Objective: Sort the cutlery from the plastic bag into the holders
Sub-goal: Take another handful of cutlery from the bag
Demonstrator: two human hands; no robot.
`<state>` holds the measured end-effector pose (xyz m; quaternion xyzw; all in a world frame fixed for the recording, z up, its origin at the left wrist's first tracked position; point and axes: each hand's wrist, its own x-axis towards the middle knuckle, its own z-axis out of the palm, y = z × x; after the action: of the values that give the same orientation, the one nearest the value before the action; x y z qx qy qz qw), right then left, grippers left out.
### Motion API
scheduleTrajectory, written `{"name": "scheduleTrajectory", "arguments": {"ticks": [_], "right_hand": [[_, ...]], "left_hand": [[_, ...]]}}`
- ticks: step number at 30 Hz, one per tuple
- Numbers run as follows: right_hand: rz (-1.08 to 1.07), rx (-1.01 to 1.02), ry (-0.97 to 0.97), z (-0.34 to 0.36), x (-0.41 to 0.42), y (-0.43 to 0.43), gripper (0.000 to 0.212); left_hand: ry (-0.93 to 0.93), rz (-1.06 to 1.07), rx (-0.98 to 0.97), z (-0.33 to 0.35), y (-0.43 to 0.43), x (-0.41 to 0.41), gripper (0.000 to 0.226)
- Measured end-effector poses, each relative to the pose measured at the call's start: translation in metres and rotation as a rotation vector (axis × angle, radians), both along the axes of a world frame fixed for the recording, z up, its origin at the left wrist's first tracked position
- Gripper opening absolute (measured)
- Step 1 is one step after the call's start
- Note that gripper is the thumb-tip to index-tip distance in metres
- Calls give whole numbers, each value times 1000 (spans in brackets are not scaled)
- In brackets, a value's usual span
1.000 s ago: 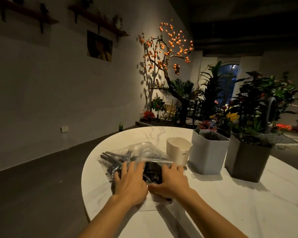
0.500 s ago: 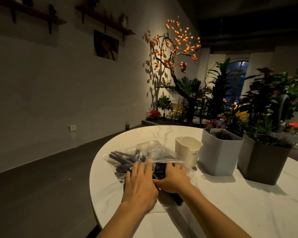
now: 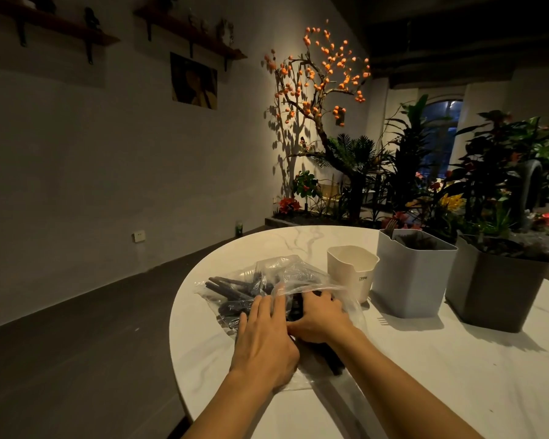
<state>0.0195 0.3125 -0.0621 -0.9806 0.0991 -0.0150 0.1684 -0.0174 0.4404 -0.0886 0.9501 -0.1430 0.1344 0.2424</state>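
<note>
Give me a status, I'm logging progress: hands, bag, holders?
Both hands, left hand and right hand, on the plastic bag. Cutlery inside. Cream holder looks empty. Nothing blocking.

Dim, warm-toned room with a spotlit wall far beyond the fingers point(image 3: 268, 307), long shadows across the worktop point(image 3: 457, 359), and wide-angle bending at the edges.

On the table point(image 3: 457, 359) before you, the plastic bag point(image 3: 286, 270) lies to the left with the cutlery point(image 3: 229, 289) inside it. Your left hand point(image 3: 263, 340) and right hand point(image 3: 322, 318) rest side by side on the bag's near part. Just right of the bag stands a small holder point(image 3: 351, 272), then a second holder point(image 3: 412, 274), then a third holder point(image 3: 495, 293) furthest right. Plants point(image 3: 425, 172) stand behind the table.
</note>
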Motion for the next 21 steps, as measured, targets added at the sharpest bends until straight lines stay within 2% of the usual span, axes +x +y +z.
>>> {"name": "scheduleTrajectory", "arguments": {"ticks": [5, 10, 13, 18, 21], "right_hand": [[-1, -42, 29, 3, 5, 7, 90], [-43, -65, 83, 1, 23, 3, 89], [-60, -67, 75, -2, 27, -1, 83], [-66, -56, 51, -5, 31, 0, 88], [-74, -48, 46, -6, 31, 1, 82]], "left_hand": [[-39, -19, 21, -2, 1, 0, 74], [-13, -16, 47, -2, 0, 2, 79], [-26, -7, 51, -2, 0, 2, 80], [-33, 1, 68, -3, -1, 4, 78], [-22, -1, 87, -5, -2, 5, 76]]}}
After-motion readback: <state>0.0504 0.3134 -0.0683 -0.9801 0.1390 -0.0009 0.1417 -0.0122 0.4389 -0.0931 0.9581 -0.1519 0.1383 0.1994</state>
